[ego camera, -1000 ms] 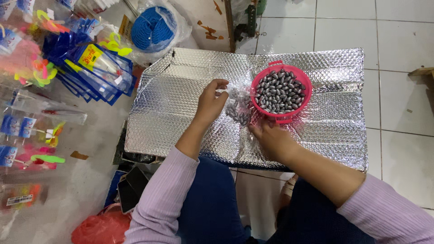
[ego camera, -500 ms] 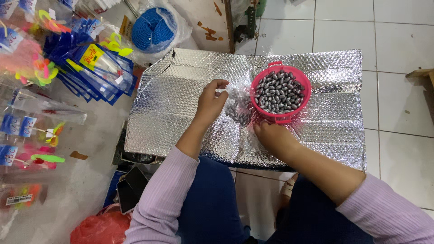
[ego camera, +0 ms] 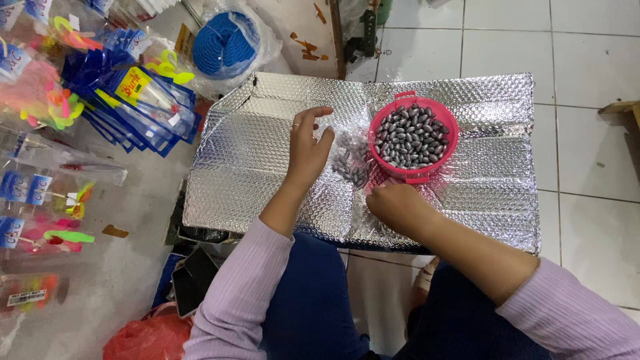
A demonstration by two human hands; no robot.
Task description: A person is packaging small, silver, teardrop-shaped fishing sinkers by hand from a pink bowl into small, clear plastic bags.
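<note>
A pink round basket (ego camera: 383, 155) full of grey oval metal weights (ego camera: 409, 135) stands on a silver bubble-foil sheet (ego camera: 260, 153) across my lap. Between basket and left hand lies a clear plastic bag (ego camera: 351, 163) with several of the same weights inside. My left hand (ego camera: 307, 145) pinches the bag's upper left edge, a ring on one finger. My right hand (ego camera: 398, 205) grips the bag's lower edge, just in front of the basket.
Left of the foil lie blue packets (ego camera: 137, 100) of bright fishing lures and clear packets (ego camera: 40, 193) on a grey floor. A bagged coil of blue rope (ego camera: 230, 43) sits behind. White floor tiles (ego camera: 587, 220) extend to the right. A red bag (ego camera: 143, 337) is near my left knee.
Both hands have shifted slightly on the bag, the left fingers spreading along its upper edge. The basket has not moved.
</note>
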